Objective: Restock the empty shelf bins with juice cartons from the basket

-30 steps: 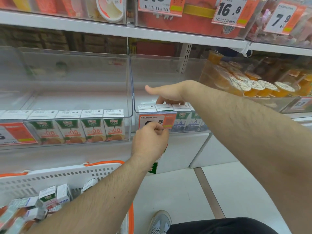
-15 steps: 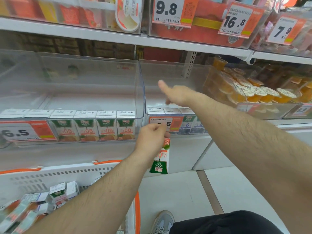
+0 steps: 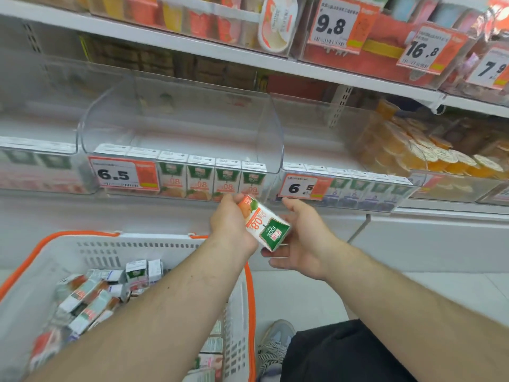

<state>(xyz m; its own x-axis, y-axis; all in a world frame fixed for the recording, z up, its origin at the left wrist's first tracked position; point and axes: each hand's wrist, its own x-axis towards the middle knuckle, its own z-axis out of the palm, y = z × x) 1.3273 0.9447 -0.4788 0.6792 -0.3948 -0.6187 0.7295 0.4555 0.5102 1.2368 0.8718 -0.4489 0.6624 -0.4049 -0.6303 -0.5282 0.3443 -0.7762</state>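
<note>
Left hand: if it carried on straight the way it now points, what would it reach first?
The left hand, gripping the juice carton, points up toward the shelf. It would probably first meet the clear front of the bin holding the orange cartons, though depth is hard to judge.

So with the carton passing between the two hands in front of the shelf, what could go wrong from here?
1. The juice carton sits tilted between the left hand and right hand; the right fingers only cup it from below, so it might slip during the handover.
2. It bears orange-fruit art like the cartons in the middle bin; the right bin holds blue-fruit cartons, so it could be misplaced.
3. The basket stands close below the arms and could be knocked.
</note>
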